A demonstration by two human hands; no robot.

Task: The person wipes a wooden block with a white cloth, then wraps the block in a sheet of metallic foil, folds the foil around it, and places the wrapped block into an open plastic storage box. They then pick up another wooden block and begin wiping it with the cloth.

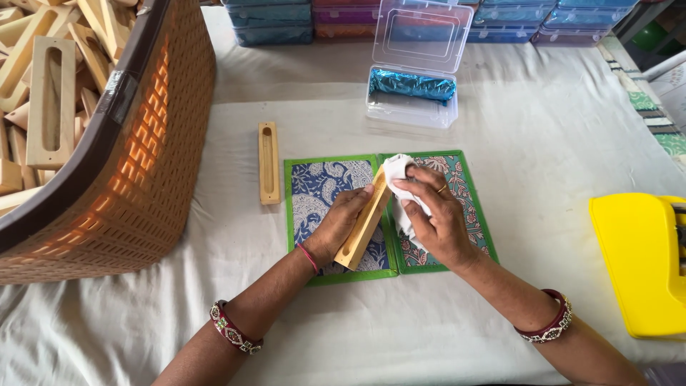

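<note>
On the cloth-covered table point(500, 129), the left hand point(341, 220) grips a slotted wooden block point(364, 223) while the right hand point(432, 214) pinches a white cloth point(397, 171) against its upper end; another block point(269, 162) lies nearby, many more in the basket point(153, 157).

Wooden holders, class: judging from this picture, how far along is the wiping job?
Possibly done: one wooden holder lies apart on the sheet. In hand: the left hand steadies a second holder while the right hand presses a white cloth to it. Left: the basket is heaped with holders.
</note>
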